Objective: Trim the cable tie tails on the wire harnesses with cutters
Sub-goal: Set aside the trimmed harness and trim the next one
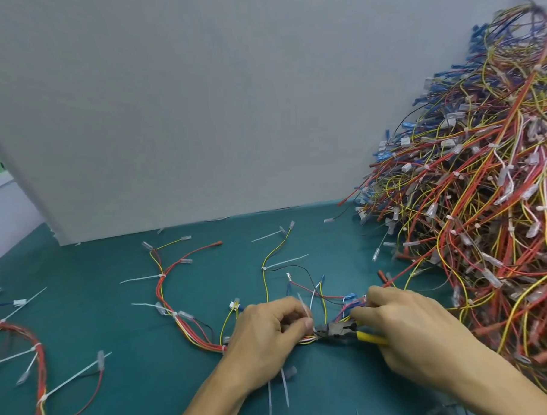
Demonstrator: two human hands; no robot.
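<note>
A wire harness of red, yellow and white wires lies across the green table, with white cable tie tails sticking out. My left hand pinches the harness bundle near a tie, and a white tail stands up between its fingers. My right hand grips yellow-handled cutters. The dark jaws of the cutters point left and sit at the bundle right beside my left thumb. Whether the jaws touch the tail is hidden.
A big heap of harnesses fills the right side. Another harness with long tie tails lies at the left. Cut tails lie near my left wrist. A grey board stands along the back.
</note>
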